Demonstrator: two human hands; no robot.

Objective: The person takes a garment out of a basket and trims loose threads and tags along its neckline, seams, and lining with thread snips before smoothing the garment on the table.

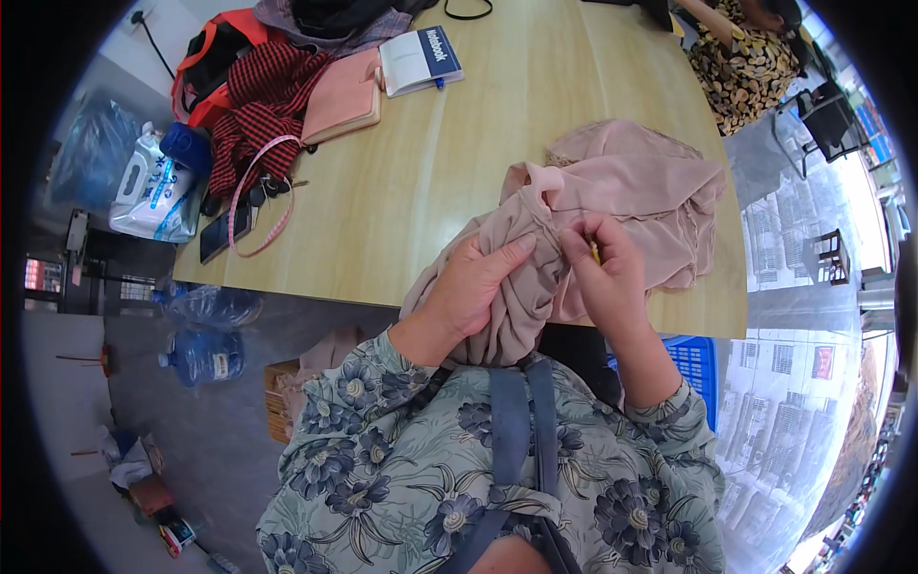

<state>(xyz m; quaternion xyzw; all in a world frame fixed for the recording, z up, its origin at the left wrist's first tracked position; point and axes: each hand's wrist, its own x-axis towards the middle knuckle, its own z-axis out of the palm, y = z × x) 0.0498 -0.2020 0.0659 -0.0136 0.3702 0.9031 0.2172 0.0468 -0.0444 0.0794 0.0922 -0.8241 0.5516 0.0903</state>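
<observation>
A dusty-pink cloth garment [631, 187] lies bunched on the near right part of a light wooden table [449, 163] and hangs over its edge toward me. My left hand [473, 292] grips a gathered fold of the cloth from the left. My right hand [607, 273] pinches the same fold from the right, with a small yellow object just visible between its fingers. Both hands sit at the table's near edge, close together, thumbs almost meeting.
At the table's far left lie a red checked cloth [253, 105], a pink pouch [342, 96], a white-and-blue notebook [419, 59], a phone [225, 232] and a pink strap with keys. Another person in a patterned garment [741, 62] sits at the far right. Water bottles [206, 330] stand on the floor left; a blue crate [693, 364] is below right.
</observation>
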